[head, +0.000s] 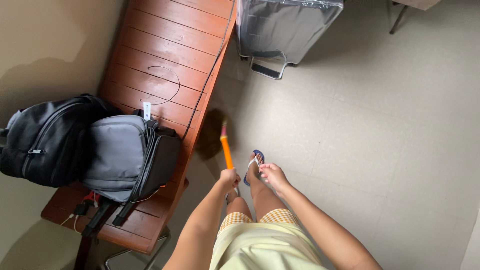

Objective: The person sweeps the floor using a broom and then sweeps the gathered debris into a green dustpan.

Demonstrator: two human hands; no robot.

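Note:
My left hand (229,178) is closed around the orange handle of a broom (226,148). The broom's brown bristle head (212,134) is blurred and sits on the floor right beside the edge of a red-brown wooden bench (165,45). My right hand (272,175) hovers a little to the right of the handle, fingers loosely curled, holding nothing. Below the hands I see my legs, and one foot in a blue and white flip-flop (254,164) on the pale tiled floor.
On the bench lie a black backpack (47,140), a grey bag (122,155), a small white device (147,110) and a black cable (210,65). A grey plastic-covered suitcase (285,27) stands at the top. Pale floor tiles (380,125) stretch to the right.

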